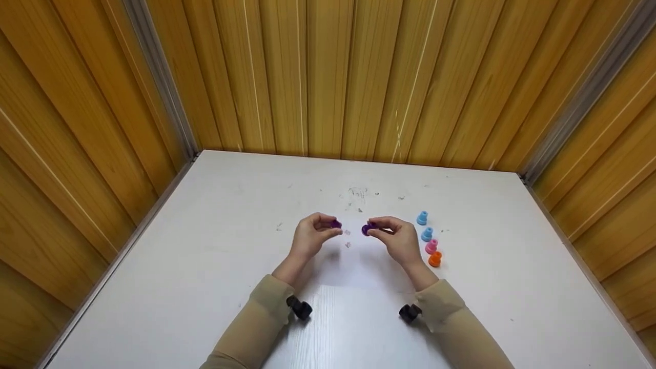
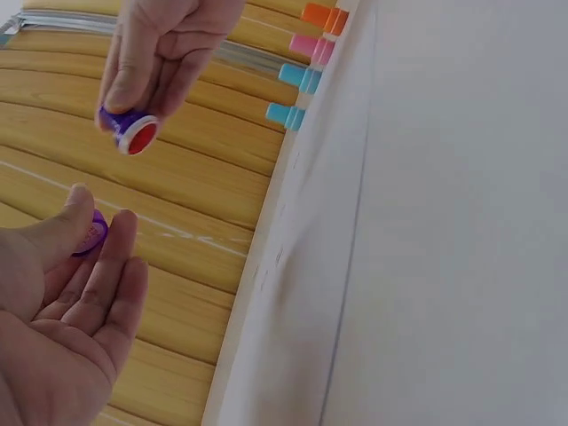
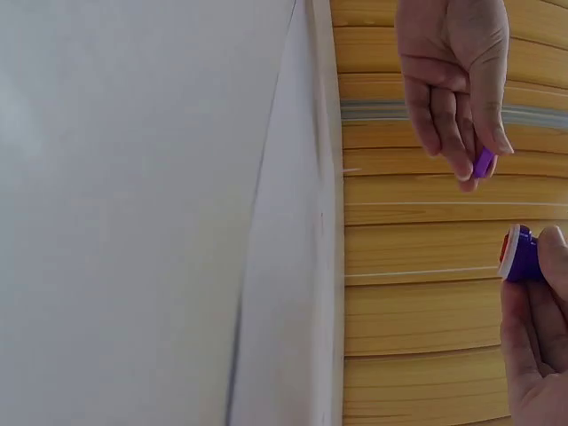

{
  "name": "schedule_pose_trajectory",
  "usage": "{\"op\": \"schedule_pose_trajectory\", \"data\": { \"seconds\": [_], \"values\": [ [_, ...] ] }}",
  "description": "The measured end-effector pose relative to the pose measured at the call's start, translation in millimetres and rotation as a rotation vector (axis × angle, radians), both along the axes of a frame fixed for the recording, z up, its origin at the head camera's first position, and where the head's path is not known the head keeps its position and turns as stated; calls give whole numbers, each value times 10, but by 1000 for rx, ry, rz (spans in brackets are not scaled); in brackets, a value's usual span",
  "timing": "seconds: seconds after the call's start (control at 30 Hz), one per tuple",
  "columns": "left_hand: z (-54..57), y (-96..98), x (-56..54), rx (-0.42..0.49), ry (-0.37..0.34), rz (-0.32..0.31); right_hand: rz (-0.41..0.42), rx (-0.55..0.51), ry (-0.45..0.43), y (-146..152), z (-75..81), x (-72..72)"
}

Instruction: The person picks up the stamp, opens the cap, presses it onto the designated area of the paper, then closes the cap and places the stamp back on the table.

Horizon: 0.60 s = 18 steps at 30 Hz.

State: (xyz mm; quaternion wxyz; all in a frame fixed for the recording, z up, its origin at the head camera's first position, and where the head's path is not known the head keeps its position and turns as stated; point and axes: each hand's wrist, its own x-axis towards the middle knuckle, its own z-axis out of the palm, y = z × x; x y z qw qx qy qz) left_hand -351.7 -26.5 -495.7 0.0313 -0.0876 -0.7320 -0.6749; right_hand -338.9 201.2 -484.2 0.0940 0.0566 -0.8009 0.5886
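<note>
My left hand [image 1: 311,237] pinches a small round purple cap [image 2: 91,232] between thumb and fingers. Opposite it, my right hand [image 1: 401,240] holds a purple self-inking stamp [image 3: 524,255], whose white rim and red stamping face [image 2: 142,137] point toward the left hand. Cap and stamp are apart, both held above the table. Under the hands lies what looks like a white paper sheet [image 1: 353,274].
Right of the right hand, several stamps stand in a row: two light blue [image 1: 422,218], one pink [image 1: 431,246] and one orange [image 1: 435,259]. The white table [image 1: 169,287] has dark marks toward its back. Wood-patterned walls [image 1: 328,77] enclose its back and sides.
</note>
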Motion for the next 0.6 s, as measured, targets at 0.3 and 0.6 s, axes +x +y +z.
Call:
{"op": "schedule_pose_trajectory", "data": {
  "seconds": [0.3, 0.6],
  "values": [
    [-62, -136, -90, -22, -49, 16, -11, 217, -139, 49, -67, -182],
    [-79, -137, -87, -60, -84, -16, 43, 307, -291, 23, -127, -303]
  ]
}}
